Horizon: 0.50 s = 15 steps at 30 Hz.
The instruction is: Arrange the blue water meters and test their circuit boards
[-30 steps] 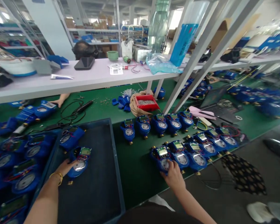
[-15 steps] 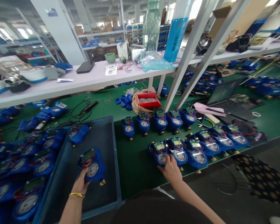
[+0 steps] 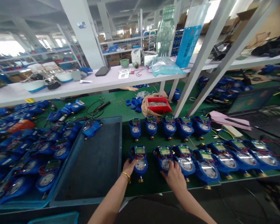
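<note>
My left hand (image 3: 129,168), a gold bracelet at its wrist, is closed on the left side of a blue water meter (image 3: 140,165) with a small display and loose wires on top. This meter is at the green table (image 3: 149,185), right of the tray. My right hand (image 3: 175,175) grips a second blue meter (image 3: 164,162), fingers over its round dial. Close on its right is another meter (image 3: 186,165), in a front row with several more. Behind them stands a back row of meters, among them one (image 3: 135,130) straight beyond my left hand's meter.
A blue tray (image 3: 120,146) at left holds a single meter (image 3: 91,129); crowded meters fill another tray beside it. A red box of screws (image 3: 159,109) stands behind the back row. The white shelf (image 3: 102,81) and its slanted posts (image 3: 200,71) overhang the table. Another person's hand (image 3: 132,89) shows under the shelf.
My left hand has carried its meter from above the tray rightward to the green table. My right hand remains on its meter. The view has turned left.
</note>
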Each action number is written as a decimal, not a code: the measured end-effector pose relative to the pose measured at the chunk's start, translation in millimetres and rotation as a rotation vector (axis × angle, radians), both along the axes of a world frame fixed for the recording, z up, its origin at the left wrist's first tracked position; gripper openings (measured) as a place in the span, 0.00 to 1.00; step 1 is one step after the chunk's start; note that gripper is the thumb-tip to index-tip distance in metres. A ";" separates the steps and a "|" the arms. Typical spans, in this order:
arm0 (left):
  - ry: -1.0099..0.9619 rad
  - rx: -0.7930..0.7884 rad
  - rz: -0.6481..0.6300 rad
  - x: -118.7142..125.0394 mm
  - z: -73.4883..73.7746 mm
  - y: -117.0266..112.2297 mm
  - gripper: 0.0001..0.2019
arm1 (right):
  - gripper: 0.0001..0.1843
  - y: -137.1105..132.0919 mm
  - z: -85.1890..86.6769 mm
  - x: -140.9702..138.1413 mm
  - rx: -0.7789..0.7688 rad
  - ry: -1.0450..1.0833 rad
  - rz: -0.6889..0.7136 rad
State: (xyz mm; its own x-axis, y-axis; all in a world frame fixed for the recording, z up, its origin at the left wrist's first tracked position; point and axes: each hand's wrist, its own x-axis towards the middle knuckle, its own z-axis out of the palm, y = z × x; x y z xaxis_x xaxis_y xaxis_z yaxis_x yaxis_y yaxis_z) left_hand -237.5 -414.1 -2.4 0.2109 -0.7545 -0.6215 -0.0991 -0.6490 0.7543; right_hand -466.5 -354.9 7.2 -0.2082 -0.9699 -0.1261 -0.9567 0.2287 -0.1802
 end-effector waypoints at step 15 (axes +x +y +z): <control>0.031 -0.121 -0.230 2.2 -19.5 42.0 0.18 | 0.29 10.0 -35.0 -12.2 -0.145 0.105 0.115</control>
